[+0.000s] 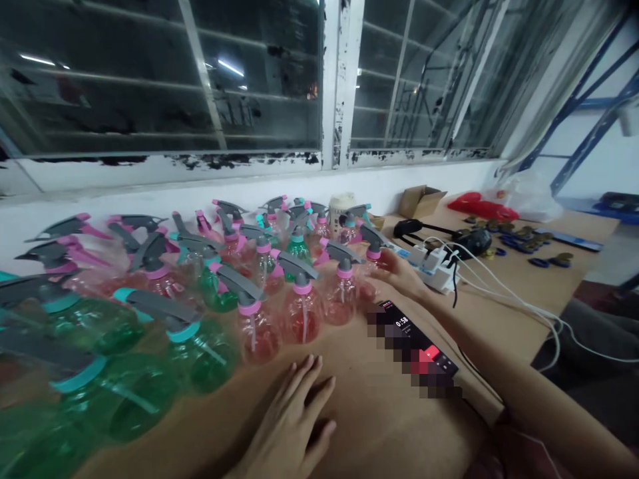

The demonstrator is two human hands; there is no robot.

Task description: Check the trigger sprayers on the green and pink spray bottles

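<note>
My left hand (pixel 294 419) lies on the brown tabletop with its fingers stretched out, holding nothing. In front of its fingertips stands a pink spray bottle (pixel 257 336) with a grey and pink trigger head. My right hand (pixel 397 269) reaches to the right end of the bottle group, its fingers closed around a pink spray bottle (pixel 368 288); part of its grip is hidden. Beside that one are more pink spray bottles (pixel 342 299) (pixel 303 316), standing upright. Green spray bottles (pixel 202 356) with turquoise collars fill the left side.
A lit phone (pixel 417 339) lies under my right forearm. Right of it are a white power strip (pixel 434 266) with cables, black headphones (pixel 466 243), a small cardboard box (pixel 422 201), red plastic bags (pixel 482 206) and several small round parts (pixel 524 236). A window wall borders the back.
</note>
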